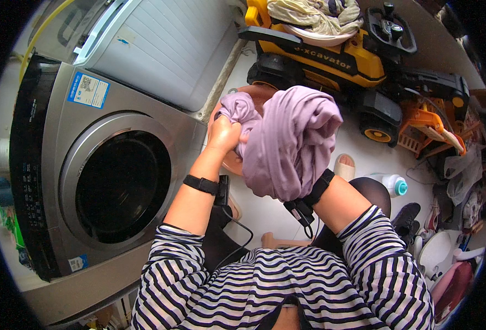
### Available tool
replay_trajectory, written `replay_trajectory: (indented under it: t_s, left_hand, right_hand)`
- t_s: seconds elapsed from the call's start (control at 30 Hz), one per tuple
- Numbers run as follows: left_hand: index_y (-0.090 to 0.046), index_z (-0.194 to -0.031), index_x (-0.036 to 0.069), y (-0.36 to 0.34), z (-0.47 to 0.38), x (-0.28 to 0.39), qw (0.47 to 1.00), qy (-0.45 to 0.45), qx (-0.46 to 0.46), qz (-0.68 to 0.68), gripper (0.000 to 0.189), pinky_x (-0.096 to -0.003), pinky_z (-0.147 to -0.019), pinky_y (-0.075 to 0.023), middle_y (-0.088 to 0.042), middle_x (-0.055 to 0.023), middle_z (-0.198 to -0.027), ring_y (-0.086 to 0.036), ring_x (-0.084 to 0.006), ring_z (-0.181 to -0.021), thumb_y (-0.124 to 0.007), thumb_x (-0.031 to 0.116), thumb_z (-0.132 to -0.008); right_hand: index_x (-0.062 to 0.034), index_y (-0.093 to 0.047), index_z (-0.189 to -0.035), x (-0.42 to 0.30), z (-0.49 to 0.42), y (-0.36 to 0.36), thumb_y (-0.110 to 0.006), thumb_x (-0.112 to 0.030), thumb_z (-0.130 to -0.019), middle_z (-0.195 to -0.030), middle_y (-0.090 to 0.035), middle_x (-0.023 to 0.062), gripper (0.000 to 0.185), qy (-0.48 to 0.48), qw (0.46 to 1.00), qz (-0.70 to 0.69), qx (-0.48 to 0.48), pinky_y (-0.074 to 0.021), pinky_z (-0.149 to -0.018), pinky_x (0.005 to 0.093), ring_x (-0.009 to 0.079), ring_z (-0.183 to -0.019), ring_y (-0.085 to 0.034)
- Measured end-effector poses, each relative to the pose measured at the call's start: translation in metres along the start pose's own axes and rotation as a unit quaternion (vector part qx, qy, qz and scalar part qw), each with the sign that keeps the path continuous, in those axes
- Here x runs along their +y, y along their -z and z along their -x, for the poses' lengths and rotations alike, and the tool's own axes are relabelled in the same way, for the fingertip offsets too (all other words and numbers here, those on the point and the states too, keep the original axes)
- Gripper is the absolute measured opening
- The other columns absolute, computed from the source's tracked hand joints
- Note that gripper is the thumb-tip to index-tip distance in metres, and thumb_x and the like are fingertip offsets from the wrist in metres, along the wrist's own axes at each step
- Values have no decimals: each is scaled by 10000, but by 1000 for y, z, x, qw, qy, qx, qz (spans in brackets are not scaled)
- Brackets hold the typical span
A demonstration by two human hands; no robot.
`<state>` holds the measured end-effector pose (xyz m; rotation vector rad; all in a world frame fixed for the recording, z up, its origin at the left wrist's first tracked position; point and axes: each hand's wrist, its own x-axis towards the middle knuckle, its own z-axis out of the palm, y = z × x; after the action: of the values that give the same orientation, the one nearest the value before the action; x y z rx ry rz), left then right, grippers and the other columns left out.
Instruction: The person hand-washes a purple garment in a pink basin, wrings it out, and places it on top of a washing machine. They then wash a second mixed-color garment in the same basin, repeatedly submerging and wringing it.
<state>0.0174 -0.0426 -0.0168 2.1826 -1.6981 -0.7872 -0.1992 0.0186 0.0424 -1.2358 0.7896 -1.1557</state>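
A bunched mauve cloth [292,140] hangs over a round, reddish-brown plastic basin [231,161] on the floor. My left hand [223,134] is closed around a twisted end of this cloth, above the basin's left part. The larger folds cover most of my right hand; only a bit of its fingers [243,138] shows beside my left hand, and its grip is hidden. Black straps with small devices are on both wrists. The basin's inside is mostly hidden under the cloth.
A front-loading washing machine [181,123] stands at the left, beside a pale ribbed plastic tub [173,45]. A yellow toy excavator [329,57] bears a basin of cloths [317,18]. A slipper [344,166], a bottle with a teal cap [393,185] and dark shoes [407,218] lie right.
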Motion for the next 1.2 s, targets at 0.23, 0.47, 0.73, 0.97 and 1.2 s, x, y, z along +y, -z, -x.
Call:
replay_trajectory:
  t_s: [0.23,0.47,0.73,0.97,1.2]
  left_hand:
    - [-662,-1111,-51,16,9,11,996,-51,-38,-57,398,-459,-945,-489,-643,-344,-1091,-629,-452,-1077,-566,200,-817]
    - [-675,-1084,-63,-5,6,-3,975,-192,-66,-89,346,-458,-958,-489,-627,-327,-1137,-610,-434,-1118,-562,107,-805]
    - [-684,-1037,-76,-19,-1,-22,959,-241,-84,-119,294,-454,-1001,-461,-599,-282,-1211,-574,-418,-1170,-583,78,-807]
    - [-655,-1083,-64,0,6,-1,958,-254,-127,-46,330,-428,-986,-464,-632,-240,-1136,-588,-388,-1135,-593,33,-774]
    - [-527,-1343,-44,30,39,6,890,-59,-137,431,526,-333,-1084,-362,-523,-131,-1381,-482,-216,-1277,-662,174,-883]
  right_hand:
    - [-70,-522,-1332,-17,-9,5,-564,-312,-966,-1270,-527,128,441,75,951,301,-10,-281,-1091,342,270,-1186,-463]
    - [-71,-532,-1309,-15,-15,-10,-574,-307,-952,-1251,-526,128,430,87,919,384,-11,-283,-1086,344,274,-1176,-459]
    - [-75,-546,-1268,-14,-10,-10,-609,-328,-895,-1263,-517,137,455,132,836,530,56,-293,-1076,366,286,-1194,-447]
    - [-79,-547,-1274,-9,-15,-15,-610,-330,-892,-1269,-524,129,461,131,843,521,31,-299,-1073,368,280,-1201,-450]
    - [-84,-547,-1279,-5,-23,-14,-610,-333,-889,-1275,-530,121,467,116,857,501,-14,-305,-1069,370,275,-1209,-452]
